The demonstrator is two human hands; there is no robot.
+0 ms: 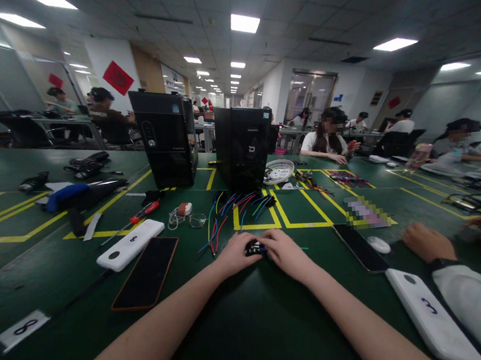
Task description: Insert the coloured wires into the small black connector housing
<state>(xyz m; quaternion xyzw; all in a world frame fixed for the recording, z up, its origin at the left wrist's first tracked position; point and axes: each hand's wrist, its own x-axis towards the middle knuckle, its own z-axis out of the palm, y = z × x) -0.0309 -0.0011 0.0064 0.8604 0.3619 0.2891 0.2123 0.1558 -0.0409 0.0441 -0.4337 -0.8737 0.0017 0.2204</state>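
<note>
Both of my hands rest on the green table mat, meeting in the middle. My left hand (pixel 234 255) and my right hand (pixel 283 251) are closed from either side on a small black connector block (pixel 255 248). Just beyond them lies a loose bundle of coloured wires (pixel 221 216), red, blue, green and black, spreading toward a black computer tower (pixel 243 146). The fingertips are curled under, so how the block is pinched is hidden.
A dark phone (pixel 146 273) and a white box marked 8 (pixel 130 245) lie at left, with a red-handled screwdriver (pixel 144 212). A second tower (pixel 166 136) stands behind. At right are another phone (pixel 360 246), a white box marked 3 (pixel 425 305) and a co-worker's hand (pixel 427 242).
</note>
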